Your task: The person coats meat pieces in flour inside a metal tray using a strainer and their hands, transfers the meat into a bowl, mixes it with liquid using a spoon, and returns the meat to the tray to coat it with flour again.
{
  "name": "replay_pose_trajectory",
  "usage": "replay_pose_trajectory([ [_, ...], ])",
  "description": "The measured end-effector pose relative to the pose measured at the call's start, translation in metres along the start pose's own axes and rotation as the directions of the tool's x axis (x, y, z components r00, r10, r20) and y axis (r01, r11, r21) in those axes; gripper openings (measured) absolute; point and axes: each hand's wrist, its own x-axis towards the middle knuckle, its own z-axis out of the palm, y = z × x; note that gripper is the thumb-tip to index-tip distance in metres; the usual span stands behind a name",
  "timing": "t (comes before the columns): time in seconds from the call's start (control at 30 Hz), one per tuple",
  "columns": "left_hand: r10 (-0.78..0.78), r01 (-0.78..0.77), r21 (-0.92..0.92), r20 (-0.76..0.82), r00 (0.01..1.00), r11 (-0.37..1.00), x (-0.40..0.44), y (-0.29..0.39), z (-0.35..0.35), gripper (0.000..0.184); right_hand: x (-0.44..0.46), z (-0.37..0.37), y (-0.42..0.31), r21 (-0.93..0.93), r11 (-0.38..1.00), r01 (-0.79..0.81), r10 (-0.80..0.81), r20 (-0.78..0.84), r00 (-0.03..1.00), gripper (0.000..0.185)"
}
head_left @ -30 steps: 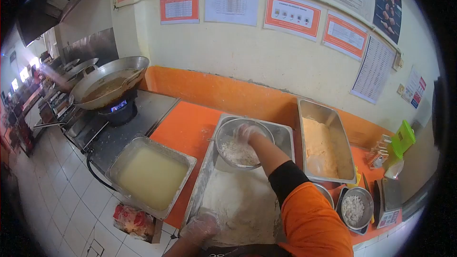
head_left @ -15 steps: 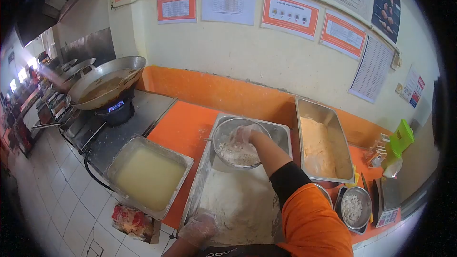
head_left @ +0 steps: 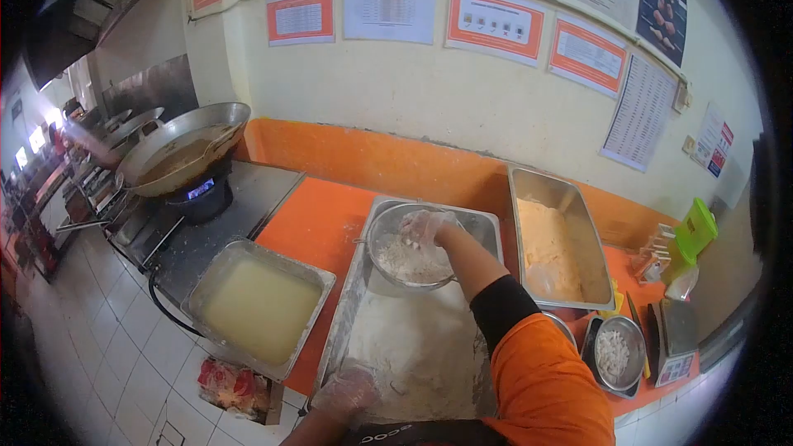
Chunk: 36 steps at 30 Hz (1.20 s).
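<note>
My right hand (head_left: 423, 230), in a clear plastic glove, reaches into a round wire-mesh strainer (head_left: 382, 261). Its fingers curl around some small flour-coated pieces (head_left: 406, 258); I cannot make out what these are under the flour. The strainer rests at the far end of a deep metal tray (head_left: 496, 235). White flour (head_left: 417, 339) covers the tray's bottom. At the tray's near left corner, my gloved left hand (head_left: 349, 390) lies over the rim beside the flour. Its fingers are too blurred to show whether they grip the rim.
A pan of pale yellow liquid (head_left: 260, 301) stands left. Behind it, a large wok (head_left: 178, 149) of oil sits over a lit burner. At right are a deep pan of orange-tinted flour (head_left: 549, 239), a bowl with white pieces (head_left: 613, 355), a scale (head_left: 677, 347) and a green container (head_left: 695, 231).
My right hand has shifted slightly within the strainer, its fingers now curled with floured pieces at the tips. My left hand stays at the tray's corner. The view has tilted a little.
</note>
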Motion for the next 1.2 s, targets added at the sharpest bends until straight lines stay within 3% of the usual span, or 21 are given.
replay_pose_trajectory([
  [0.03,-0.004,0.004,-0.044,-0.013,1.0,0.999,-0.001,-0.005,0.004,0.03,-0.017,-0.015,-0.007,-0.011,0.999,0.04,-0.04,-0.003,0.999,0.03],
  [0.2,0.074,-0.082,0.262,0.042,0.996,0.961,0.002,0.007,-0.014,0.019,-0.114,-0.047,-0.007,0.105,0.937,-0.334,0.35,-0.239,0.906,0.019],
  [0.23,0.093,-0.108,0.32,0.062,0.994,0.941,0.001,0.008,-0.015,0.017,-0.149,-0.012,0.037,0.553,0.832,-0.049,0.324,-0.412,0.852,0.017],
  [0.27,0.166,-0.216,0.42,0.153,0.974,0.881,-0.001,0.004,-0.016,0.017,-0.182,-0.033,0.02,0.959,0.225,0.172,0.474,-0.262,0.841,0.01],
  [0.3,0.231,-0.329,0.502,0.249,0.941,0.8,-0.001,-0.003,-0.018,0.017,-0.215,-0.055,0.001,0.768,-0.459,0.447,0.603,-0.1,0.791,0.007],
  [0.33,0.288,-0.444,0.563,0.348,0.892,0.697,0.001,-0.004,-0.018,0.017,-0.257,-0.041,0.017,0.88,-0.191,0.436,0.764,-0.146,0.629,0.006],
  [0.43,-0.044,0.047,0.062,-0.046,0.998,0.997,-0.017,0.037,-0.036,0.015,-0.39,-0.006,0.03,0.948,0.118,0.295,0.879,-0.238,0.412,0.005],
  [0.5,-0.012,0.031,0.144,-0.137,0.991,0.989,-0.017,0.023,-0.027,0.014,-0.47,-0.008,-0.013,0.978,-0.034,0.206,0.973,-0.014,0.23,0.008],
  [0.53,0.01,0.019,0.178,-0.164,0.986,0.984,-0.015,0.021,-0.024,0.014,-0.522,0.018,-0.004,0.994,0.057,-0.09,0.956,-0.028,0.291,0.017],
  [0.57,0.023,0.011,0.194,-0.174,0.984,0.981,-0.014,0.022,-0.024,0.014,-0.549,0.025,-0.025,0.812,0.113,-0.572,0.979,0.009,0.206,0.02],
  [0.6,0.031,0.006,0.203,-0.177,0.984,0.979,-0.011,0.024,-0.023,0.014,-0.557,0.029,-0.042,0.411,0.102,-0.906,0.991,0.034,0.127,0.022],
  [0.63,0.037,0.002,0.214,-0.176,0.984,0.977,-0.009,0.027,-0.022,0.014,-0.558,0.033,-0.054,-0.101,0.068,-0.993,0.997,0.041,0.064,0.025],
  [0.73,0.039,0.008,0.249,-0.181,0.983,0.968,-0.008,0.03,-0.021,0.013,-0.528,0.006,-0.092,-0.107,-0.162,-0.981,0.958,0.221,-0.182,0.025],
  [0.83,0.05,0.009,0.295,-0.191,0.98,0.955,-0.009,0.028,-0.018,0.013,-0.545,0.027,-0.06,-0.182,-0.372,-0.91,0.895,0.189,-0.404,0.024],
  [0.87,0.054,0.009,0.309,-0.195,0.979,0.951,-0.009,0.027,-0.018,0.013,-0.562,0.058,-0.032,-0.474,-0.14,-0.869,0.968,0.119,-0.22,0.026],
  [0.97,0.073,0.011,0.381,-0.206,0.976,0.925,-0.011,0.017,-0.011,0.013,-0.464,0.002,-0.052,-0.219,-0.069,-0.973,0.99,-0.138,-0.039,0.025],
  [1.03,0.219,0.011,0.687,-0.247,0.944,0.727,-0.011,0.0,0.007,0.012,-0.396,-0.002,-0.055,0.391,0.237,-0.889,0.939,-0.328,0.105,0.019],
  [1.07,0.318,0.106,0.856,-0.299,0.899,0.506,-0.007,-0.005,0.017,0.012,-0.359,-0.001,-0.06,0.453,0.45,-0.77,0.879,-0.376,0.293,0.019],
  [1.1,0.3,0.102,0.855,-0.287,0.91,0.508,-0.004,-0.008,0.02,0.012,-0.322,-0.004,-0.067,0.495,0.628,-0.601,0.778,-0.435,0.455,0.018],
  [1.17,0.114,-0.094,0.37,-0.033,0.993,0.924,0.004,-0.013,0.007,0.014,-0.249,-0.035,-0.096,0.297,0.696,-0.653,0.708,-0.137,0.693,0.023],
  [1.2,0.089,-0.08,0.416,-0.002,0.996,0.906,0.005,-0.016,0.009,0.015,-0.224,-0.029,-0.1,0.191,0.742,-0.642,0.668,-0.126,0.734,0.023],
])
